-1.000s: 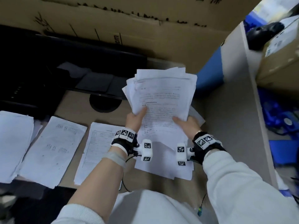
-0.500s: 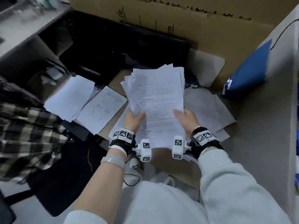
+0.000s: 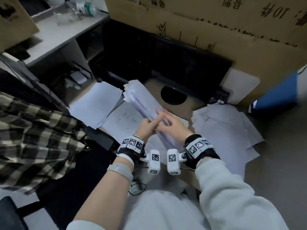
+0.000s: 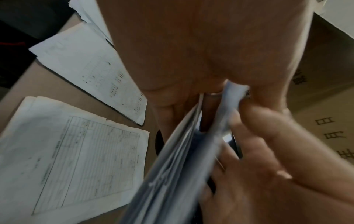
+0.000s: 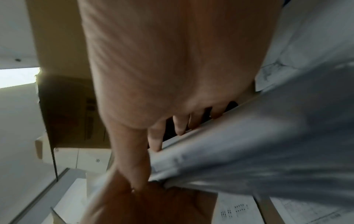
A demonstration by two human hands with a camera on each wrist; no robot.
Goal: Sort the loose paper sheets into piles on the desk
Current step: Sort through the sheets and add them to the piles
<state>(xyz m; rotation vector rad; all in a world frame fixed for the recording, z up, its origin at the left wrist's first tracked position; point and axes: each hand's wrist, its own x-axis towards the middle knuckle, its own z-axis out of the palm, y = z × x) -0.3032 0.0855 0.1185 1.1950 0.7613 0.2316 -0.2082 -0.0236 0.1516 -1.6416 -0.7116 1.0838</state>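
Head view shows a thick stack of sheets (image 3: 142,103) held above the desk (image 3: 186,107), edge-on to the camera and tilted away to the far left. The left hand (image 3: 146,126) grips its near end, thumb on one face and fingers behind. The right hand (image 3: 172,125) rests against the opposite face with fingers loosely spread; left wrist view shows its fingertips (image 4: 245,115) working at the near edge (whether they pinch a single sheet cannot be told, owing to blur).

On the desk lie a plain pile (image 3: 96,105) at far left, a printed sheet (image 3: 123,120) just beside it, and a spread heap of sheets (image 3: 224,123) to the right.

Assessment: the stack is light but limp, and its leaves are smooth and likely to slide over one another and fan out if held at one corner. A firm hold across the near short edge appears soundest, with the other hand peeling single sheets from a corner. Creasing is the main risk.
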